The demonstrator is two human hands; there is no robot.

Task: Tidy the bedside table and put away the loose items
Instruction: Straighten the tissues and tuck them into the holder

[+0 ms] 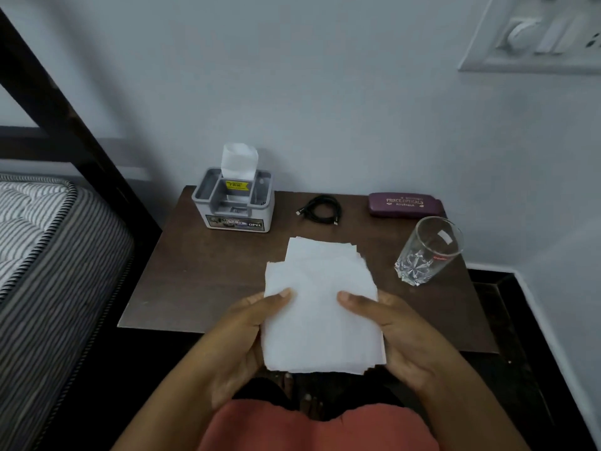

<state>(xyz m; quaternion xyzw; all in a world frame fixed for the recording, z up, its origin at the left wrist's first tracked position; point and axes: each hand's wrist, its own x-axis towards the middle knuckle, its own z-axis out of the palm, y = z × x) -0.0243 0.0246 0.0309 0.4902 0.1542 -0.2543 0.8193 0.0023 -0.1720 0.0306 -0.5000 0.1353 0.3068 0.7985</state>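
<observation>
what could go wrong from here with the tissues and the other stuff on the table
1. The tissue stack, held by the left hand and right hand, is unevenly layered at its far end, so sheets might slip out.
2. The glass stands near the table's right edge, beside the right hand; a careless sweep could knock it off.
3. The holder already has a tissue standing in it, so forcing the stack in may crumple it.

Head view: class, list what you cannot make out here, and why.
All in the head view:
- Fingers of left hand and right hand: hidden under the tissues they hold.
- Spectacle case: closed lid hides contents.
- Switch panel: blurred, cut by the top and right edges.
</observation>
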